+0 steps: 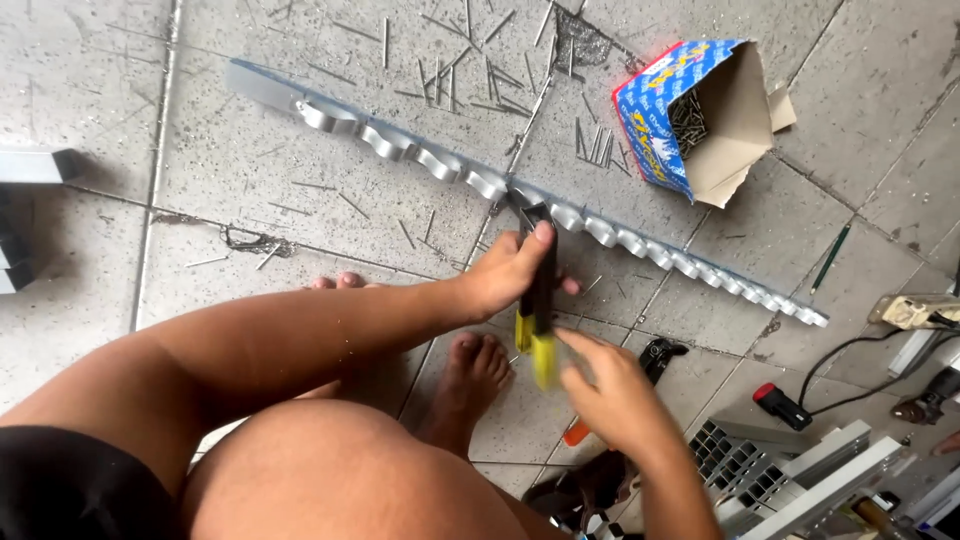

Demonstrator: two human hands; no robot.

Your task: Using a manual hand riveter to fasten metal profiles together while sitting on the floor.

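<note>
Gripping: left hand (505, 272) closed around rivet tool (537, 290), upper handle
Right hand (610, 395): fingers curled on yellow lower handle
Strip (560, 212): just beyond fingertips, running crosswise

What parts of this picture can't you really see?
- Tool tip: the head view shows the left hand on a black and yellow hand tool, but its nose at the long metal strip is too small to make out.
- Right hand: blurred.
- Cardboard box: the small metal pieces inside are too tiny to identify.
- Bottom right corner: metal parts and cables are cut off by the edge.
</note>
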